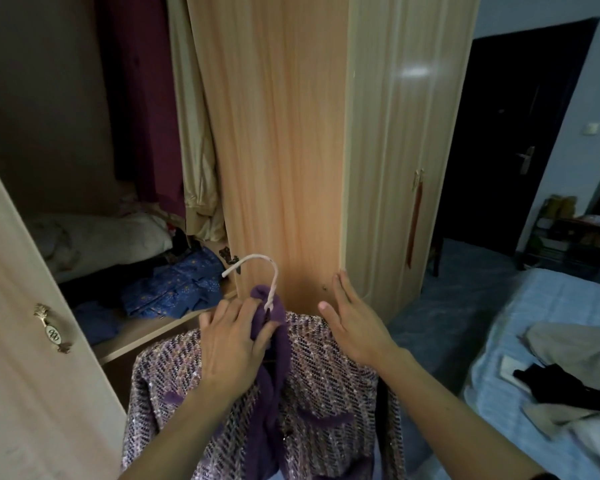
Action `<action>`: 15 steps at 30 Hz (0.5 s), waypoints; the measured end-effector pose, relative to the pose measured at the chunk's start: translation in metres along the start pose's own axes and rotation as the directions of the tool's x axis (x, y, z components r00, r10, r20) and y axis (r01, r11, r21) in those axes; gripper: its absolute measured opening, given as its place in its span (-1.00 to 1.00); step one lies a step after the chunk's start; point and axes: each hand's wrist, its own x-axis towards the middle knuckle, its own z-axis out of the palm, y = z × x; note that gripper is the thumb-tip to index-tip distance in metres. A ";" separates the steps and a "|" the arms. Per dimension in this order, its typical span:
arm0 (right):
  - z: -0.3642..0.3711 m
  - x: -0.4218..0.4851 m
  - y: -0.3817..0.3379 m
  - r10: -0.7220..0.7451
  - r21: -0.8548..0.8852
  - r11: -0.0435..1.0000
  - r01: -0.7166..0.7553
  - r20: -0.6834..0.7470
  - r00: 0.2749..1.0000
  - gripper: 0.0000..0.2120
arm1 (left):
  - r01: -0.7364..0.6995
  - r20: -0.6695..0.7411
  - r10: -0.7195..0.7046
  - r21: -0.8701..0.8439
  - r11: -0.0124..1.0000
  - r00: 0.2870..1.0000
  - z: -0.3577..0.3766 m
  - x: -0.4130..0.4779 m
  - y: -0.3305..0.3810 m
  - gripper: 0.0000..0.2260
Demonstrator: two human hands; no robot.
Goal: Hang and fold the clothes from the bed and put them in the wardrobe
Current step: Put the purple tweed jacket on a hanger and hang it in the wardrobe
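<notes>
A purple tweed jacket with a plush purple collar hangs on a hanger whose white hook sticks up in front of the wardrobe. My left hand grips the collar and the hanger's neck. My right hand is open, fingers straight, flat against the jacket's right shoulder, just before the inner face of the open wardrobe door. The open wardrobe lies to the left, with a maroon garment and a beige garment hanging inside.
Inside the wardrobe lie a white pillow and crumpled blue cloth. Another open door stands at the left. The bed at the right holds beige and black clothes. A dark doorway is behind.
</notes>
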 end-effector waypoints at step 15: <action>-0.005 -0.001 -0.052 -0.383 0.137 0.903 0.407 -0.173 0.907 -0.78 | 0.002 -0.057 0.000 0.033 0.999 0.998 -0.034 0.011 -0.005 -0.68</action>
